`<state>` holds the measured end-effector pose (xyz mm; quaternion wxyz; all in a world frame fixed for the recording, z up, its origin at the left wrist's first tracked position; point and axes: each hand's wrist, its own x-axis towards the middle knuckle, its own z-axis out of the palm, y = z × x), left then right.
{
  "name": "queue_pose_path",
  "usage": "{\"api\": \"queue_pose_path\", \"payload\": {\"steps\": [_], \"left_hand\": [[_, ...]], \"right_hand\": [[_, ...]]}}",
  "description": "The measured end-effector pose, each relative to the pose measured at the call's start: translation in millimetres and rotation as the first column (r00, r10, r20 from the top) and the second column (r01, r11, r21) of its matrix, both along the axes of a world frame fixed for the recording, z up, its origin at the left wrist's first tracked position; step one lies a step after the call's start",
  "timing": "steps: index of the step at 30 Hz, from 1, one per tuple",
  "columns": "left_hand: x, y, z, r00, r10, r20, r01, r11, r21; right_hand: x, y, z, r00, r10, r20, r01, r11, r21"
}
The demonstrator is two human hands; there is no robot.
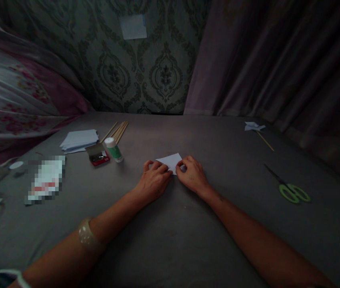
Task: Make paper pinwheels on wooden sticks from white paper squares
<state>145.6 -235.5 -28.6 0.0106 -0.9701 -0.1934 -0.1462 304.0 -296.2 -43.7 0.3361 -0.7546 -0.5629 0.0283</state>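
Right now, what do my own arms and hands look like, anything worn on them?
Your left hand and right hand are ungloved, and neither forearm shows a sleeve. A wide, pale bangle with light spots circles the left one; the right shows no bracelet.

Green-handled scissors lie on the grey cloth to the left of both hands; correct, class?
The side is wrong: in the head view, the green-handled scissors lie on the grey cloth to the right of both the left hand and the right hand.
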Motion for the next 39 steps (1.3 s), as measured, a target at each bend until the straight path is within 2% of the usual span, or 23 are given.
{"api": "queue_pose_path", "payload": {"steps": [4, 11, 20, 27, 35, 39], "left_hand": [[-0.2, -0.3, -0.3, 1.000, -0.007, 0.024, 0.007, 1.000, 0.007], [1.2, -0.8, 0.2, 1.000, 0.010, -0.001, -0.010, 1.000, 0.004], [1.2, -2.1, -0.1, 1.000, 0.023, -0.019, -0.022, 1.000, 0.017], [1.2, -1.7, -0.5, 1.000, 0.016, 0.004, -0.016, 1.000, 0.017], [-2.5, 0.1, 2.3, 0.996, -0.005, 0.091, 0.006, 1.000, -0.007], [-4.6, 2.4, 4.0, 0.977, 0.097, 0.188, -0.091, 0.995, -0.038]], "right_hand": [[-0.3, -3.6, -0.7, 0.994, 0.103, 0.039, -0.105, 0.994, 0.040], [-1.9, -7.0, -0.3, 0.974, 0.148, 0.171, -0.156, 0.987, 0.034], [-1.6, -9.5, 3.4, 0.940, 0.208, 0.272, -0.206, 0.978, -0.036], [-1.1, -9.7, 8.8, 0.882, 0.283, 0.376, -0.268, 0.959, -0.093], [4.6, -6.9, 10.5, 0.828, 0.367, 0.424, -0.349, 0.929, -0.121], [9.4, -1.8, 15.3, 0.778, 0.450, 0.439, -0.415, 0.892, -0.178]]}}
